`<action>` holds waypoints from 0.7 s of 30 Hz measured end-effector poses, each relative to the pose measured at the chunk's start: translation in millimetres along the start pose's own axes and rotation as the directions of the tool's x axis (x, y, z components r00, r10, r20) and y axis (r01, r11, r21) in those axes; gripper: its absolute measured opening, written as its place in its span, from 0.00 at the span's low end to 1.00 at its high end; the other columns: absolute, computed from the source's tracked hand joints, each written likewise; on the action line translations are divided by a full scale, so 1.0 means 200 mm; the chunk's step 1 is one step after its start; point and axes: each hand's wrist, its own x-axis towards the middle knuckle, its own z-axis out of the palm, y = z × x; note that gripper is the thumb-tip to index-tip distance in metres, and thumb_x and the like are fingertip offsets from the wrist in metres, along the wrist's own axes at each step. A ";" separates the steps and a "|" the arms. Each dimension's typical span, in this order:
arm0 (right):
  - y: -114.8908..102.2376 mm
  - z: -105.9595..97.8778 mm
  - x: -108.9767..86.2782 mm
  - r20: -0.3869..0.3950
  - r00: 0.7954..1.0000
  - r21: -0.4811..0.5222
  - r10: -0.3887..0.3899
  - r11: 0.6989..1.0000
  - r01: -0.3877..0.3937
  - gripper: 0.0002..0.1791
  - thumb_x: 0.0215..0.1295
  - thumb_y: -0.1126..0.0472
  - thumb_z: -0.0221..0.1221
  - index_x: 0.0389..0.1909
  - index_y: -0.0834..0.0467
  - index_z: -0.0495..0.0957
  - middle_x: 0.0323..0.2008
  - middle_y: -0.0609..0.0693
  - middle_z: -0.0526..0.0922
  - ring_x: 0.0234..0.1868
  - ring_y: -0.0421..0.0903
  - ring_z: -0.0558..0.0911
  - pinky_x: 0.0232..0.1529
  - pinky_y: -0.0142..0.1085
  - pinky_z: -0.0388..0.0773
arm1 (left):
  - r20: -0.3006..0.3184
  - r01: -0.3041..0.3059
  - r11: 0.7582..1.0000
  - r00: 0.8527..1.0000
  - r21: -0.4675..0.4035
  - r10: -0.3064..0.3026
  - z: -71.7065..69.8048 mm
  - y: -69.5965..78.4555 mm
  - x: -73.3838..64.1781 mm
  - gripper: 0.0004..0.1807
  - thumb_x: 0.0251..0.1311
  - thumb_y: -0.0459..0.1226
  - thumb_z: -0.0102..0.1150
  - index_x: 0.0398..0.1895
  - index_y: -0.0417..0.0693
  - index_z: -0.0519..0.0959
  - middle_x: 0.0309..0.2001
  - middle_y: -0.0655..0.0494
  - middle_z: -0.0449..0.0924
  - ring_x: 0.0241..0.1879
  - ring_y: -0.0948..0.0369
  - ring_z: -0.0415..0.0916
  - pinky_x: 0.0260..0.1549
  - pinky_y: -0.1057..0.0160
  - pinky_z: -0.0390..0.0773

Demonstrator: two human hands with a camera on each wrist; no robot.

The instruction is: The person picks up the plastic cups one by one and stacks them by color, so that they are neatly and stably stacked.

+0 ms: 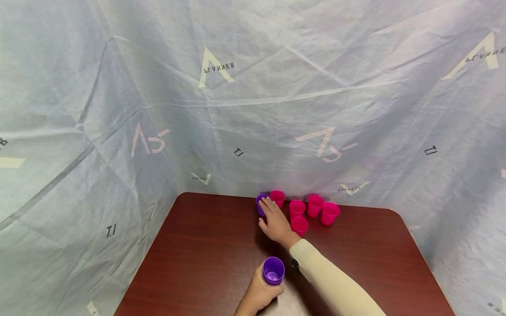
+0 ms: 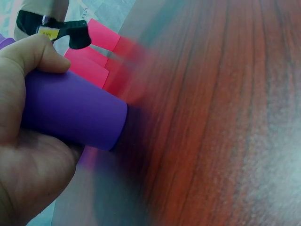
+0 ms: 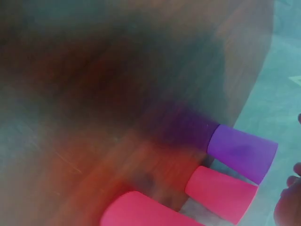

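My left hand [image 1: 258, 289] grips a stack of purple cups [image 1: 273, 268] upright near the front of the table, thumb and fingers wrapped round its side. The left wrist view shows the smooth outside of the lowest purple cup [image 2: 77, 110] in that grasp. Farther back, my right hand [image 1: 275, 224] stretches over the table with its fingers extended at a single purple cup [image 1: 261, 210], overlapping its rim in the head view. In the right wrist view, fingertips [image 3: 297, 169] show at the right edge, a little apart from that purple cup [image 3: 242, 151].
Several pink cups stand upright by the back edge: one [image 1: 277, 198] beside the lone purple cup, others [image 1: 315, 205] to the right, and one [image 1: 299, 225] close to my right wrist. The brown wooden table [image 1: 197, 254] meets a grey printed cloth [image 1: 253, 109] behind.
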 end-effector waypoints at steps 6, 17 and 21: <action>0.02 0.05 0.09 0.141 0.989 -0.160 0.053 0.987 -0.030 0.43 0.73 0.54 0.60 0.81 0.67 0.56 0.82 0.65 0.59 0.84 0.63 0.57 0.84 0.55 0.55 | 0.004 0.003 1.000 1.000 -0.008 -0.003 0.00 -0.01 0.00 0.41 0.38 0.25 0.74 0.63 0.49 0.78 0.49 0.57 0.87 0.50 0.67 0.82 0.58 0.65 0.80; 0.02 0.13 0.09 0.160 0.985 -0.257 0.068 0.966 -0.026 0.36 0.73 0.61 0.58 0.78 0.67 0.62 0.79 0.63 0.67 0.83 0.59 0.62 0.84 0.49 0.59 | 0.004 0.013 1.000 1.000 0.018 -0.013 0.00 0.00 0.01 0.40 0.38 0.26 0.74 0.63 0.51 0.79 0.49 0.59 0.87 0.49 0.67 0.82 0.58 0.66 0.80; 0.02 0.15 0.08 0.086 0.996 -0.255 0.036 0.967 -0.013 0.32 0.68 0.65 0.60 0.73 0.66 0.70 0.69 0.61 0.78 0.75 0.59 0.74 0.80 0.49 0.67 | 0.001 0.041 0.999 0.999 0.030 -0.041 0.00 -0.01 0.01 0.41 0.38 0.27 0.74 0.64 0.52 0.78 0.49 0.61 0.86 0.50 0.68 0.82 0.58 0.66 0.79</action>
